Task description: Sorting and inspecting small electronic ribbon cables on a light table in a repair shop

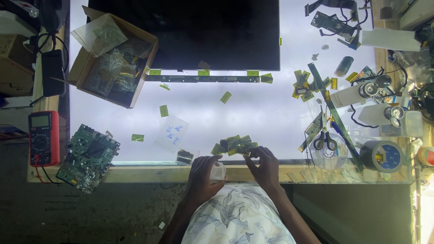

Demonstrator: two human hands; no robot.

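Observation:
Both my hands rest at the near edge of a backlit white table [266, 113]. My left hand [203, 174] is closed around a small clear plastic bag [218, 171]. My right hand [266, 166] has its fingers pinched together just right of the bag; whether it holds a small piece I cannot tell. Just beyond my fingers lies a small pile of green-yellow flex strips [235, 144]. A dark display panel [190, 34] lies at the far side with a thin circuit strip [199, 78] along its lower edge.
An open cardboard box [113, 58] of bagged parts stands far left. A green circuit board [89, 157] and red multimeter [43, 138] lie at the left. Scissors [325, 138], tape rolls [383, 156], white bottles [357, 94] and more flex strips [307, 86] crowd the right.

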